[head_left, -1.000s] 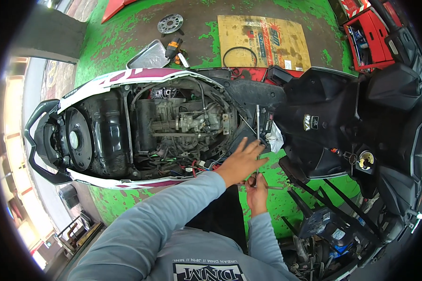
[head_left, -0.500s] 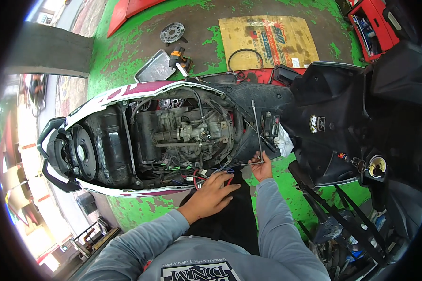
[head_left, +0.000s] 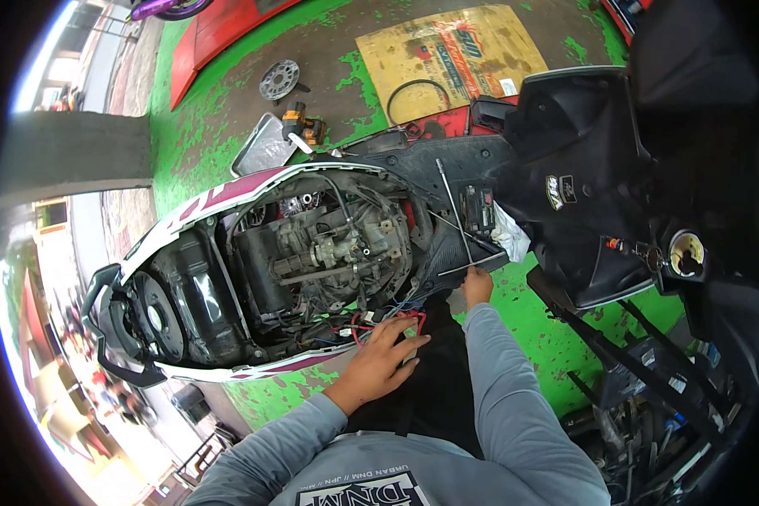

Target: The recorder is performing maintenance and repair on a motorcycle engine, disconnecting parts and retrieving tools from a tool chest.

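Note:
A scooter's bare frame, with its engine (head_left: 333, 249) exposed, lies across the view in front of me. My right hand (head_left: 478, 287) is closed at the crossbar of a long T-handle wrench (head_left: 455, 207), whose shaft points away over the black footboard (head_left: 447, 253). Its fingertips are partly hidden. My left hand (head_left: 384, 358) lies palm down with fingers apart on my dark-clothed leg, beside the scooter's near edge. Red cables (head_left: 422, 323) and loose wiring run just beyond its fingertips.
On the footboard are a black battery-like box (head_left: 478, 209) and a white cloth (head_left: 510, 234). Beyond the scooter sit a metal tray (head_left: 264, 145), a cordless power tool (head_left: 304, 126), a round slotted disc (head_left: 279, 79) and cardboard (head_left: 455, 51) bearing a black belt (head_left: 413, 88). Black frame parts (head_left: 641, 371) stand at right.
My view has shifted and turned slightly. My right hand has turned over the T-handle wrench, now showing its back, and the crossbar tilts more. The left hand stays on my leg.

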{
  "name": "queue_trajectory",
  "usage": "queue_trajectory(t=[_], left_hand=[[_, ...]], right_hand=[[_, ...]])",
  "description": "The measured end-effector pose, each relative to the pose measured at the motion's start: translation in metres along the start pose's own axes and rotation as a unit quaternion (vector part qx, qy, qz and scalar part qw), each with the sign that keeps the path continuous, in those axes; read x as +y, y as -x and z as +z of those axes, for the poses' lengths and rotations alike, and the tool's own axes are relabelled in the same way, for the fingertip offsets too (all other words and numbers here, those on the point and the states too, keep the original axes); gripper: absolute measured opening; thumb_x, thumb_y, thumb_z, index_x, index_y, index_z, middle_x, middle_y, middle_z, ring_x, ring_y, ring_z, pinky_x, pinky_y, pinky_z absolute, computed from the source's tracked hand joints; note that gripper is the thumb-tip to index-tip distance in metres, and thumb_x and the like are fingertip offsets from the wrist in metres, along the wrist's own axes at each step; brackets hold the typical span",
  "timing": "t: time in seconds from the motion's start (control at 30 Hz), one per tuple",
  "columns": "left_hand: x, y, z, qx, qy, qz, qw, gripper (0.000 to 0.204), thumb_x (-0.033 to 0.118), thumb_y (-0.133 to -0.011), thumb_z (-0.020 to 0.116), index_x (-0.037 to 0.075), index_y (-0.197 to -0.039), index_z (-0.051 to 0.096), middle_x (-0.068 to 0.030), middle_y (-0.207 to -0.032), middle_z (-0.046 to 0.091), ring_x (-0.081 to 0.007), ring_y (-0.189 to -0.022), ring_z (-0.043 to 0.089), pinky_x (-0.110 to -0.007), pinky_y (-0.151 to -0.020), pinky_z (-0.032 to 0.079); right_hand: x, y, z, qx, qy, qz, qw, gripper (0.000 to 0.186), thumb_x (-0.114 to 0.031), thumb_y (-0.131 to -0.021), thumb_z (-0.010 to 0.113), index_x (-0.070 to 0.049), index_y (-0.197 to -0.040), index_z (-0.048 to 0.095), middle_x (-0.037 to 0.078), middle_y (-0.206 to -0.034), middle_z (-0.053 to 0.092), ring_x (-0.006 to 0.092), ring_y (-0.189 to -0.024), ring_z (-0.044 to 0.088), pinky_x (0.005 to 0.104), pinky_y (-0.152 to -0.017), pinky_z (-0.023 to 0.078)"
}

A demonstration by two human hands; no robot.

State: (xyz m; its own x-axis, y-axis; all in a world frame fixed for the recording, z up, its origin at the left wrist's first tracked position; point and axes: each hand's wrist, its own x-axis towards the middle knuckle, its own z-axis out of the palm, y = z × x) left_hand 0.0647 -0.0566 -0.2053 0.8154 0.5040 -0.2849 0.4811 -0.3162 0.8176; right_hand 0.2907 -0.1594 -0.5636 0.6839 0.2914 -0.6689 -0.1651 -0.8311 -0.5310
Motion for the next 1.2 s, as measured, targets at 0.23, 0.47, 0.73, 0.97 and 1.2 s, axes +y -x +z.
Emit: queue_trajectory(t=[0.23, 0.47, 0.73, 0.97, 1.2], left_hand=[[-0.002, 0.005, -0.01, 0.001, -0.005, -0.011, 1.0, 0.048, 0.01, -0.086, 0.07, 0.012, -0.133, 0.06, -0.0159, -0.141, 0.048, -0.0388, -0.132, 0.044, -0.048, -0.111, 0.039], [-0.007, 0.01, -0.013, 0.017, -0.003, -0.017, 1.0, 0.048, 0.009, -0.085, 0.07, 0.01, -0.132, 0.061, -0.0162, -0.14, 0.048, -0.0392, -0.131, 0.045, -0.048, -0.111, 0.038], [-0.009, 0.02, -0.014, 0.028, -0.001, -0.027, 0.999, 0.048, 0.01, -0.086, 0.073, 0.012, -0.132, 0.062, -0.0161, -0.14, 0.05, -0.0376, -0.129, 0.047, -0.047, -0.11, 0.037], [-0.009, 0.023, -0.014, 0.015, 0.015, -0.039, 0.999, 0.047, 0.012, -0.087, 0.072, 0.012, -0.133, 0.062, -0.0159, -0.141, 0.049, -0.0375, -0.13, 0.047, -0.047, -0.11, 0.038], [-0.012, 0.024, -0.025, 0.027, -0.029, -0.026, 0.999, 0.045, 0.011, -0.088, 0.072, 0.011, -0.132, 0.062, -0.0151, -0.141, 0.05, -0.0354, -0.126, 0.051, -0.045, -0.108, 0.04]], right_hand=[[-0.047, 0.059, -0.011, 0.122, 0.088, -0.264, 0.953, 0.025, -0.013, -0.097, 0.055, -0.001, -0.116, 0.065, 0.025, -0.112, 0.069, 0.0471, -0.095, 0.066, 0.0482, -0.083, 0.053], [-0.085, 0.054, -0.004, -0.05, 0.208, -0.311, 0.926, 0.022, -0.016, -0.09, 0.07, -0.005, -0.108, 0.062, 0.017, -0.097, 0.071, 0.0407, -0.092, 0.068, 0.0506, -0.082, 0.052], [-0.103, 0.053, 0.004, -0.005, 0.316, -0.319, 0.893, 0.02, -0.022, -0.09, 0.07, -0.005, -0.1, 0.068, 0.017, -0.094, 0.069, 0.0401, -0.092, 0.069, 0.0501, -0.082, 0.054], [-0.1, 0.039, -0.001, -0.022, 0.326, -0.29, 0.9, 0.026, -0.025, -0.091, 0.069, -0.007, -0.11, 0.067, 0.019, -0.102, 0.07, 0.0399, -0.094, 0.069, 0.0494, -0.082, 0.054], [-0.079, 0.059, -0.017, 0.019, 0.245, -0.314, 0.917, 0.027, -0.025, -0.09, 0.071, -0.006, -0.108, 0.067, 0.017, -0.096, 0.071, 0.0375, -0.089, 0.068, 0.0478, -0.079, 0.053]])
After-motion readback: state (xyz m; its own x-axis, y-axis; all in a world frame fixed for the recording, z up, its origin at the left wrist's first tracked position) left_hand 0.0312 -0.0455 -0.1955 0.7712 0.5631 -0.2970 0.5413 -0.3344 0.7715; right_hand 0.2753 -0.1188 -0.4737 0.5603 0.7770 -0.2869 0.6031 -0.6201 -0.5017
